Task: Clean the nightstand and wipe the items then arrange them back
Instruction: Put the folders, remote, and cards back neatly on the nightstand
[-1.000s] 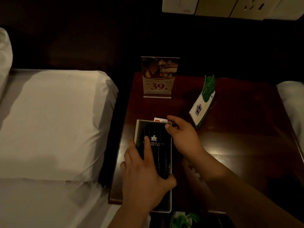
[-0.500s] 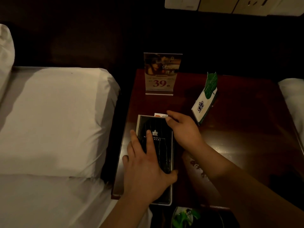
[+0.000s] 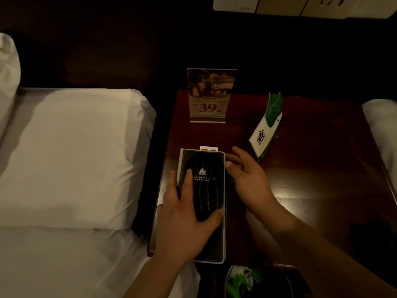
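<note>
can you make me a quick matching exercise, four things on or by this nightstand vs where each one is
Things:
1. black folder
2. acrylic sign stand
3. green and white card
4. white pillow

Places:
A. back of the nightstand, upright
B. on the bed, left of the nightstand
C. front left, under the left hand
D. right of the sign, tilted

Pairs: 1-C, 2-A, 3-D, 4-B

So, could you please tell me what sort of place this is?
Most likely a hotel room: a black folder printed with a hotel name lies on a nightstand between two white-sheeted beds, beside a price card.
</note>
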### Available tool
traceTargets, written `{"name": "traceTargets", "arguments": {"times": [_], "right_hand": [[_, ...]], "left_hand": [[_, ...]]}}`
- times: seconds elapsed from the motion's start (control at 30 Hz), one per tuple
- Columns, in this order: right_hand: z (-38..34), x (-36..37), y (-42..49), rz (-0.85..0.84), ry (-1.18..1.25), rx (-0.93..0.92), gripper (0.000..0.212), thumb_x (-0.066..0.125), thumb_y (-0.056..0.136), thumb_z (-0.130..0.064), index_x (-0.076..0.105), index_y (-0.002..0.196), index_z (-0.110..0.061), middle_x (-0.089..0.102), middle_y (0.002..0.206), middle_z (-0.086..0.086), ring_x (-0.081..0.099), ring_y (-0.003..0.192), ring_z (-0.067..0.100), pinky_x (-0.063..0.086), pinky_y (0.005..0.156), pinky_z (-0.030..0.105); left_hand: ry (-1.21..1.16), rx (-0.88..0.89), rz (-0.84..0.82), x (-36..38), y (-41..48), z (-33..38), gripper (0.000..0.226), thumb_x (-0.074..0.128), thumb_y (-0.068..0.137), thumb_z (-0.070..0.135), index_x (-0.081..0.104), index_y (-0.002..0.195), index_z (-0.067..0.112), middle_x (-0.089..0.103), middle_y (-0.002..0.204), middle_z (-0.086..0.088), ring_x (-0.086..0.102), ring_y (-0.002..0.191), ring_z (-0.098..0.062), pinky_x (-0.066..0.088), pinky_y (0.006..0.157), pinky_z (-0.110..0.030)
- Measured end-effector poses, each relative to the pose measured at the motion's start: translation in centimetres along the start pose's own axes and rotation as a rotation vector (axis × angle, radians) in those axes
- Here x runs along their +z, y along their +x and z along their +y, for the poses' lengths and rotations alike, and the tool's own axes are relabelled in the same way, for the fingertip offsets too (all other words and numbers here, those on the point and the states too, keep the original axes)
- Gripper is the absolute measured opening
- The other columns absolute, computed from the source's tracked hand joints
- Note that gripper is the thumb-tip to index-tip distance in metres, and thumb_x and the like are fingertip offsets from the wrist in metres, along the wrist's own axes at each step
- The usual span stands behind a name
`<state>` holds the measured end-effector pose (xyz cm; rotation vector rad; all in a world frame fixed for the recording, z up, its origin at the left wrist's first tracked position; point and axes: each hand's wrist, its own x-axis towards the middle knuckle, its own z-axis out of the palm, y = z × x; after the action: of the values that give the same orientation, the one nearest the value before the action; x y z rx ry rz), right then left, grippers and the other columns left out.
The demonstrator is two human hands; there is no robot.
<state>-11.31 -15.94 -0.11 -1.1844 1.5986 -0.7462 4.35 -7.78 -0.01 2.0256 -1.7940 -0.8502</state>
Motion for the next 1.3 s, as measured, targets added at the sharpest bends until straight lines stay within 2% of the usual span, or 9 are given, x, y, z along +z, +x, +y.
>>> {"name": "traceTargets", "arguments": {"times": [0.17, 0.33, 0.47, 0.57, 0.77, 0.9, 1.0, 1.1, 1.3], "right_hand": [[1.7, 0.3, -5.2, 0.057, 0.173, 0.095, 0.039, 0.053, 0.097, -0.027, 0.05, 0.135, -0.036, 0.06, 0.126, -0.016, 0.059, 0.11, 0.0, 0.05, 0.1, 0.039], [2.5, 2.5, -8.6, 0.006, 0.065, 0.047, 0.045, 0.047, 0.084, -0.058, 0.047, 0.128, -0.059, 0.052, 0.132, -0.026, 0.05, 0.124, 0.01, 0.047, 0.102, 0.043], [2.6, 2.1, -8.3, 0.011, 0.181, 0.138, 0.028, 0.053, 0.093, -0.045, 0.054, 0.113, -0.064, 0.062, 0.123, -0.013, 0.06, 0.114, 0.011, 0.052, 0.097, 0.043], [3.2, 2.0, -9.3, 0.007, 0.158, 0.153, 0.031, 0.052, 0.093, -0.045, 0.054, 0.12, -0.059, 0.063, 0.125, -0.012, 0.059, 0.116, 0.009, 0.052, 0.098, 0.042], [4.0, 2.8, -10.3, 0.045, 0.131, 0.108, 0.04, 0.051, 0.092, -0.046, 0.048, 0.131, -0.056, 0.056, 0.133, -0.018, 0.049, 0.127, 0.006, 0.045, 0.105, 0.042], [2.5, 1.2, -9.2, -0.014, 0.178, 0.16, 0.037, 0.059, 0.092, -0.038, 0.054, 0.127, -0.048, 0.063, 0.122, -0.012, 0.061, 0.115, 0.014, 0.054, 0.093, 0.037], [-0.1, 0.3, -5.3, 0.044, -0.093, -0.007, 0.043, 0.05, 0.094, -0.045, 0.044, 0.137, -0.04, 0.049, 0.12, -0.026, 0.051, 0.12, 0.012, 0.047, 0.098, 0.038], [-2.4, 1.0, -1.7, 0.037, -0.21, -0.072, 0.048, 0.045, 0.097, -0.044, 0.043, 0.142, -0.026, 0.051, 0.137, -0.009, 0.044, 0.129, 0.019, 0.039, 0.107, 0.039], [-3.6, 1.9, -0.1, 0.027, -0.277, -0.04, 0.043, 0.044, 0.099, -0.038, 0.046, 0.14, -0.023, 0.051, 0.137, 0.004, 0.042, 0.127, 0.018, 0.04, 0.103, 0.032]], "left_hand": [[-0.299, 0.008, 0.047, -0.2, -1.1, -1.8, 0.094, 0.052, 0.074, 0.067, 0.015, 0.155, 0.04, 0.015, 0.16, 0.017, 0.025, 0.145, -0.003, 0.034, 0.116, -0.042], [-0.361, -0.02, 0.03, 0.1, -1.2, -1.7, 0.092, 0.051, 0.074, 0.061, 0.018, 0.156, 0.035, 0.022, 0.16, 0.015, 0.022, 0.137, 0.014, 0.024, 0.109, -0.014], [-0.554, -0.078, 0.022, -0.2, -1.4, -1.7, 0.073, 0.057, 0.08, 0.046, 0.031, 0.148, 0.046, 0.039, 0.147, 0.03, 0.036, 0.136, 0.008, 0.035, 0.111, -0.026], [-0.793, -0.18, 0.03, -0.8, -1.5, -1.3, 0.056, 0.056, 0.093, 0.019, 0.042, 0.139, 0.048, 0.051, 0.135, 0.033, 0.048, 0.121, 0.016, 0.043, 0.103, -0.021], [-0.831, -0.186, -0.032, -0.8, -1.8, -1.2, 0.069, 0.051, 0.081, 0.031, 0.038, 0.148, 0.04, 0.044, 0.15, 0.021, 0.041, 0.137, 0.001, 0.035, 0.116, -0.041], [-0.548, -0.149, -0.028, -0.6, -2.0, -0.9, 0.092, 0.056, 0.07, 0.057, 0.022, 0.154, 0.04, 0.032, 0.158, 0.014, 0.032, 0.144, -0.006, 0.032, 0.118, -0.043], [-0.121, -0.094, -0.032, 0.2, -2.4, 1.2, 0.122, 0.049, 0.057, 0.083, -0.008, 0.155, 0.038, -0.004, 0.165, 0.005, 0.012, 0.15, -0.017, 0.022, 0.12, -0.04], [0.094, -0.135, -0.057, 0.9, -2.7, 3.4, 0.132, 0.04, 0.049, 0.096, -0.019, 0.151, 0.039, -0.02, 0.163, -0.008, 0.006, 0.151, -0.031, 0.024, 0.117, -0.05], [0.273, -0.123, -0.024, 2.2, -2.3, 2.9, 0.124, 0.052, 0.047, 0.08, 0.023, 0.153, 0.023, 0.021, 0.156, -0.028, 0.039, 0.134, -0.046, 0.047, 0.094, -0.059]]}}
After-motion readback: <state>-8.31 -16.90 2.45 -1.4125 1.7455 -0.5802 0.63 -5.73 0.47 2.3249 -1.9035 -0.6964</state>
